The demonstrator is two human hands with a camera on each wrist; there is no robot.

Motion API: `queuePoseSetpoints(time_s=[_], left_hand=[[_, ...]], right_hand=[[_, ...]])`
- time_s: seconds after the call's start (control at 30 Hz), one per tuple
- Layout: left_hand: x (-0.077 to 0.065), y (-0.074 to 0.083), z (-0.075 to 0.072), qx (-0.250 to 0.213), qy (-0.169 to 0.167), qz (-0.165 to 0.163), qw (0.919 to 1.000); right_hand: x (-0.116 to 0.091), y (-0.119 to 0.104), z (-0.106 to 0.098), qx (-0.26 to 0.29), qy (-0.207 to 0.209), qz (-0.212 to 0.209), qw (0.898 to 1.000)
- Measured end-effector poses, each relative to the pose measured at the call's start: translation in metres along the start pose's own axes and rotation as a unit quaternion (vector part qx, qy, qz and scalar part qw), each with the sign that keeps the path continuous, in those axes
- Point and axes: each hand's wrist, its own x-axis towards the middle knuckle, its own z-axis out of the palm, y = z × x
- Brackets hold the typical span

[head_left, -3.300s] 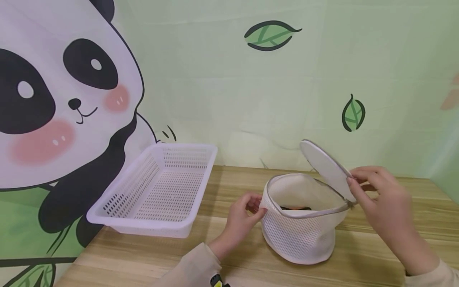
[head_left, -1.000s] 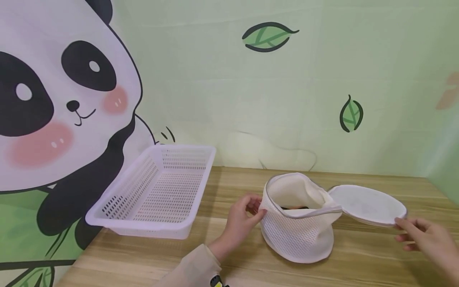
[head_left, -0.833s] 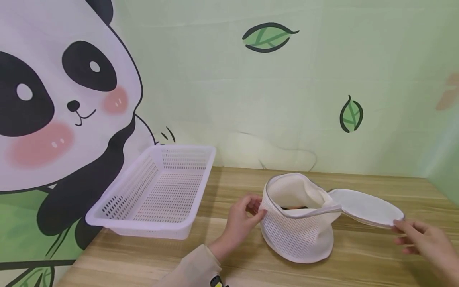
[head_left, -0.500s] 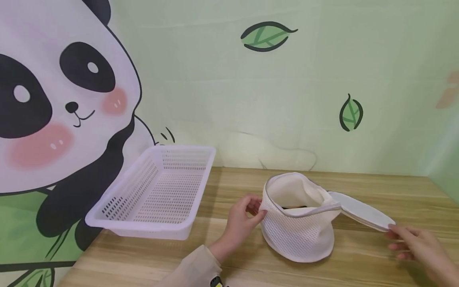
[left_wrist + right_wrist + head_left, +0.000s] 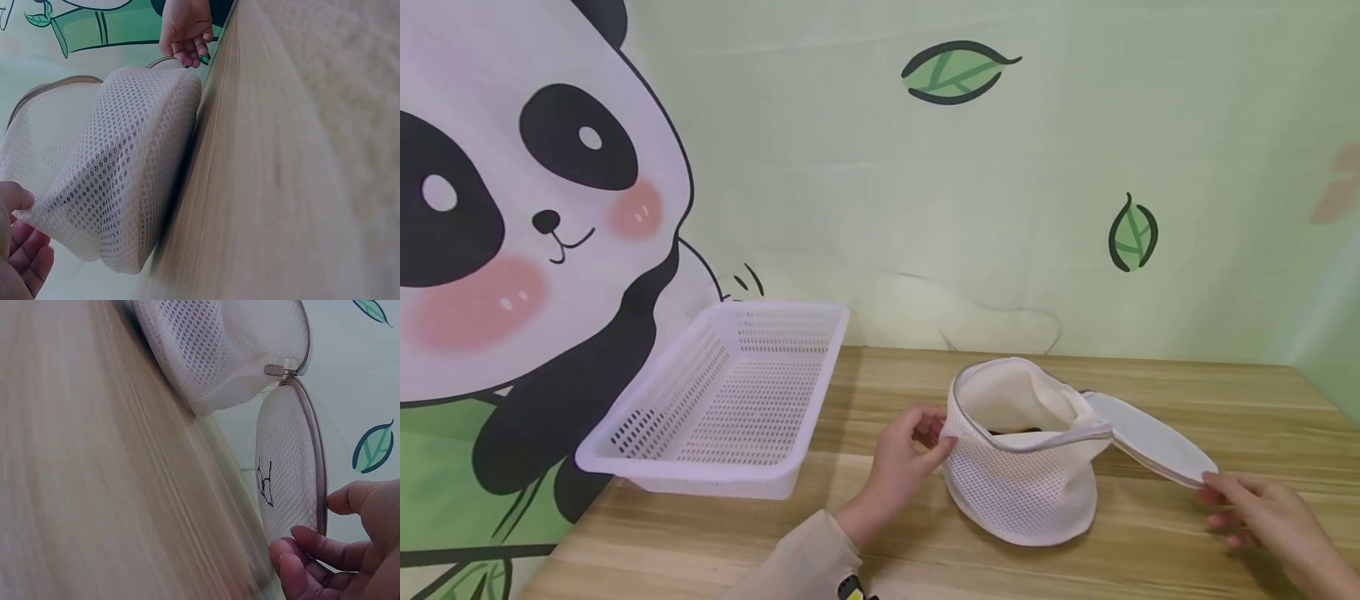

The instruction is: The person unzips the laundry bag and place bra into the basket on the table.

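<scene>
A white mesh laundry bag [image 5: 1022, 492] stands on the wooden table, its round top unzipped. My left hand [image 5: 906, 450] pinches the left side of its rim between thumb and fingers. To the right, the round zip lid [image 5: 1157, 437] hangs folded outward, joined to the bag near the zip pull [image 5: 273, 370]. My right hand [image 5: 1262, 512] pinches the lid's outer edge, thumb on one face and fingers on the other. Something dark [image 5: 1018, 432] with a bit of orange shows inside the bag; the front wall hides most of it. Thin dark lines mark the lid's outer face in the right wrist view.
A white perforated plastic basket [image 5: 748, 408] stands to the left on the table [image 5: 880, 550], with nothing inside. Behind the table rises a pale green backdrop [image 5: 880, 192] printed with a panda and leaves.
From above the opening, my right hand has swung the lid over to the right and down. Lately it has drawn slightly back toward the bag. My left hand keeps its place on the rim.
</scene>
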Motion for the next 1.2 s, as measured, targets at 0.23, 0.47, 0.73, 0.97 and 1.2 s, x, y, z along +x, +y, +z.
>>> queuePoseSetpoints(time_s=[0.23, 0.47, 0.73, 0.97, 1.2], left_hand=[[0.001, 0.004, 0.000, -0.007, -0.003, 0.003, 1.0000], [0.001, 0.002, 0.000, 0.001, -0.007, 0.000, 1.0000], [0.000, -0.001, -0.001, -0.005, -0.010, 0.000, 0.9999], [0.000, -0.001, 0.000, -0.018, -0.006, 0.003, 0.9998], [0.000, 0.002, 0.000, -0.021, -0.006, 0.001, 0.9998]], right_hand=[[-0.006, -0.011, -0.013, -0.174, 0.051, -0.043, 0.983], [-0.010, -0.022, -0.012, -0.225, 0.136, -0.088, 0.961], [-0.021, -0.040, -0.002, -0.206, 0.192, -0.173, 0.944], [-0.031, -0.063, 0.010, -0.186, 0.200, -0.194, 0.942], [-0.037, -0.077, 0.028, -0.154, 0.211, -0.252, 0.932]])
